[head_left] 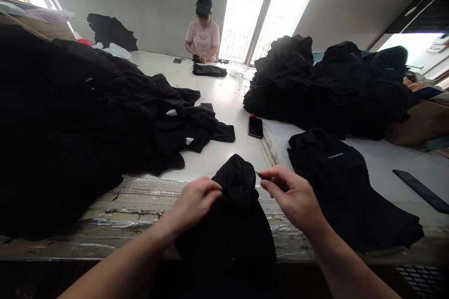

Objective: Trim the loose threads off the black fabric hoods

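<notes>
A black garment (233,224) hangs over the table's front edge, its bunched upper end raised in front of me. My left hand (196,201) pinches the left side of that bunched cloth between thumb and fingers. Just right of the cloth, my right hand (293,194) has thumb and forefinger pressed together. A small dark tip (260,175) sticks out from the right fingertips towards the garment; its kind is too small to make out. Beside my right hand lies another black garment (336,182) with light lettering on it.
A big heap of black garments (87,126) covers the left side. More are stacked (326,84) at the right rear. A phone (256,127) lies mid-table, a dark flat object (421,190) at right. Across the table, a person in pink (202,39) handles dark cloth. The table edge (140,215) has torn tape.
</notes>
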Tool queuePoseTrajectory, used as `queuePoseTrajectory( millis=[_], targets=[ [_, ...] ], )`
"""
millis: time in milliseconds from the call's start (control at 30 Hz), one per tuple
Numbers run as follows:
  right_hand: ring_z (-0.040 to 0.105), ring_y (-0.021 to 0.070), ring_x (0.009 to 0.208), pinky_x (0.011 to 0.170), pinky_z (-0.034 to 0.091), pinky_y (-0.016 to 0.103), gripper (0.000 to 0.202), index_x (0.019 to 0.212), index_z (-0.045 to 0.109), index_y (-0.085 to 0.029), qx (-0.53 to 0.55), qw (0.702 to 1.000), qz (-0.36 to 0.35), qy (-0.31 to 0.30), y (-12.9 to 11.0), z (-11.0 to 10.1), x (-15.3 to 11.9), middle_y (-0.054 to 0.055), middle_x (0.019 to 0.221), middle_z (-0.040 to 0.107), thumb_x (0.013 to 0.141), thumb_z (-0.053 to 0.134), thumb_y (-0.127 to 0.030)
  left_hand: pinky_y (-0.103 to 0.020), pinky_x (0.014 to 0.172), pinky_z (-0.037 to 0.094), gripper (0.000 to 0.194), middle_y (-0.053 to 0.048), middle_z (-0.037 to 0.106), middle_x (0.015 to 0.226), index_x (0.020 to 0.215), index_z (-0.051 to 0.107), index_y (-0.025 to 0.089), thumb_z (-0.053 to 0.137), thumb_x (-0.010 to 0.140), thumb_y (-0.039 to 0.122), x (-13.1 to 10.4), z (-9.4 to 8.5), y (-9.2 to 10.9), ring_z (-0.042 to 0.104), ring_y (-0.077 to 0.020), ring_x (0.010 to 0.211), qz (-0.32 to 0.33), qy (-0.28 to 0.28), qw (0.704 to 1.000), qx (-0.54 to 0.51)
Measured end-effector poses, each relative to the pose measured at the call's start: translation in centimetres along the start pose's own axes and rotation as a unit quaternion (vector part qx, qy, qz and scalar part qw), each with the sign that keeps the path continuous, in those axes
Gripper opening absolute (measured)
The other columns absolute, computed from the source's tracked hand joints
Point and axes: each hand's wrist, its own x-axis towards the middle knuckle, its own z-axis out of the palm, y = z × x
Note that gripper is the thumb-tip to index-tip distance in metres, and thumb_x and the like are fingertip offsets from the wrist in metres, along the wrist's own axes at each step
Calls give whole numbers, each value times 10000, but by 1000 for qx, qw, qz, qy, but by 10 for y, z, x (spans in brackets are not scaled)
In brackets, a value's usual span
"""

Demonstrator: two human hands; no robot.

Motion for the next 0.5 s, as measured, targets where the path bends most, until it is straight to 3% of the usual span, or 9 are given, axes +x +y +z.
queuePoseTrajectory(
  millis=[100,233,333,500],
  targets=[
    [603,156,602,550,512,293,181,944,629,-186,52,997,56,-14,-7,8,20,33,759,643,799,626,-294,-303,749,442,214,-64,679,914,844,695,205,514,837,319,30,-10,-19,614,-206,818,-59,81,991,85],
    [665,135,637,510,497,231,160,964,557,-172,105,982,112,-108,0,54,43,41,897,662,828,562,-255,-306,654,415,128,-59,667,716,657,669,190,652,695,310,62,6,-35,604,-227,700,-90,30,988,120],
    [675,134,622,479,469,211,113,924,556,-163,83,978,135,-138,24,84,45,36,856,673,829,541,-223,-282,562,367,182,-32,610,558,568,629,190,614,707,308,67,14,-42,576,-205,596,-102,-5,988,115],
    [672,139,682,589,487,237,94,891,582,-173,38,980,124,-149,49,93,38,18,831,684,823,552,-231,-267,546,354,296,-29,621,624,631,619,177,494,787,395,63,6,-50,563,-184,619,-110,-7,991,80]
  ],
)
